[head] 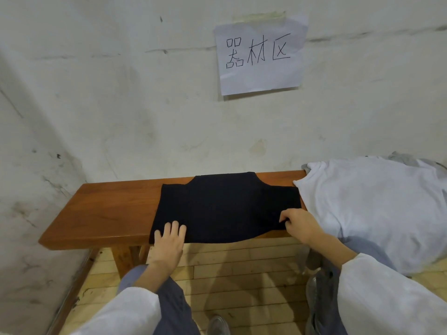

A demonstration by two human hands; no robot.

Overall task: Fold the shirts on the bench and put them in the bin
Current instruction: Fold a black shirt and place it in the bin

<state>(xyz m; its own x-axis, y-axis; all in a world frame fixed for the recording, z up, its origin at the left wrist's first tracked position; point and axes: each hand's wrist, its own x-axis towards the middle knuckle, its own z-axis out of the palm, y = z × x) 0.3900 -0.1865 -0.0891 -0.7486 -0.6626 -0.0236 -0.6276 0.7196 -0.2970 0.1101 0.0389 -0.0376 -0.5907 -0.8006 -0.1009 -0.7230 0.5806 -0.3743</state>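
Now left hand [169, 240] presses the black shirt [225, 204], fingers [175, 228] straight; right hand [300, 226] fingers pinch its edge.

The table [108, 209] was seen to be made of reddish-brown wood, smoothly finished, with a soft sheen along its front edge. The black shirt [225, 204] laid on it was shown as a matt, finely textured cloth from which no light was given back. The white shirt [375, 209] beside it was of soft, matt cloth, lightly creased. The wall [121, 93] was covered in rough, matt whitish plaster, scuffed and stained. A sheet of thin white paper [258, 76], slightly crumpled, was fixed to it with translucent tape [260, 16]. The floor [229, 269] was laid in pale wooden strips with a faint gloss. The sleeves [387, 298] were of matt white cloth.
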